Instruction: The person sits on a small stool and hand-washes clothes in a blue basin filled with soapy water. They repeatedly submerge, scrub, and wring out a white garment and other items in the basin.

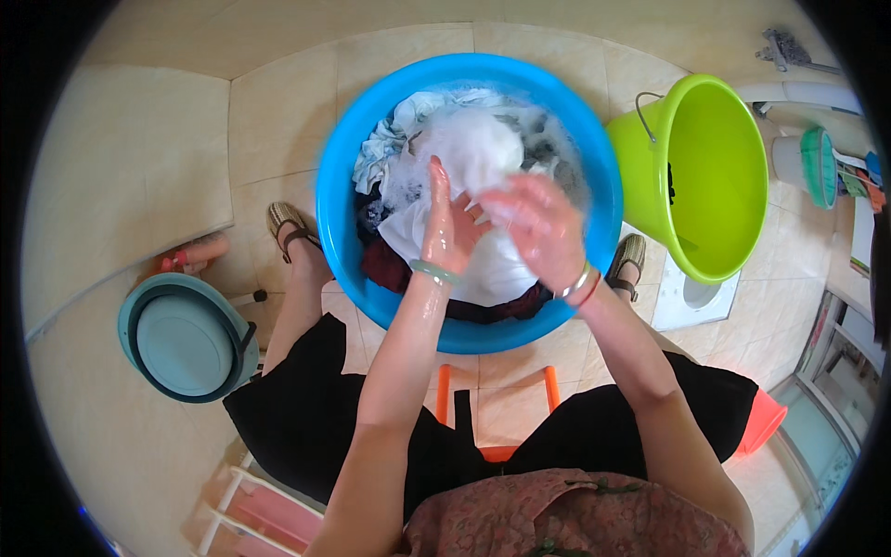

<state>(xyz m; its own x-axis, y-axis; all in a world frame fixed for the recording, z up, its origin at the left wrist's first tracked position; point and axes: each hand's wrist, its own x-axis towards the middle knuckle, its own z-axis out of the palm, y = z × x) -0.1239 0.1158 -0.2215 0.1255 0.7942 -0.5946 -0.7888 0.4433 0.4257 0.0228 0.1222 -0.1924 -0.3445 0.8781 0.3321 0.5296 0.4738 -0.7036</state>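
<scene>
In front of me stands a round blue basin of soapy water and laundry. White cloth lies in its middle under thick suds. Pale blue cloth sits at the left side, with dark red cloth below it. My left hand, wet and with a green bangle at the wrist, is raised over the white cloth, palm inward, thumb up and fingers apart. Close beside it, my right hand has its fingers stretched toward the left palm, slightly blurred. Neither hand visibly holds anything.
A lime-green bucket leans at the basin's right. Left of my foot is a grey-blue basin. A white floor fixture lies below the bucket. Orange stool legs show between my knees; a pink-shelved rack stands lower left.
</scene>
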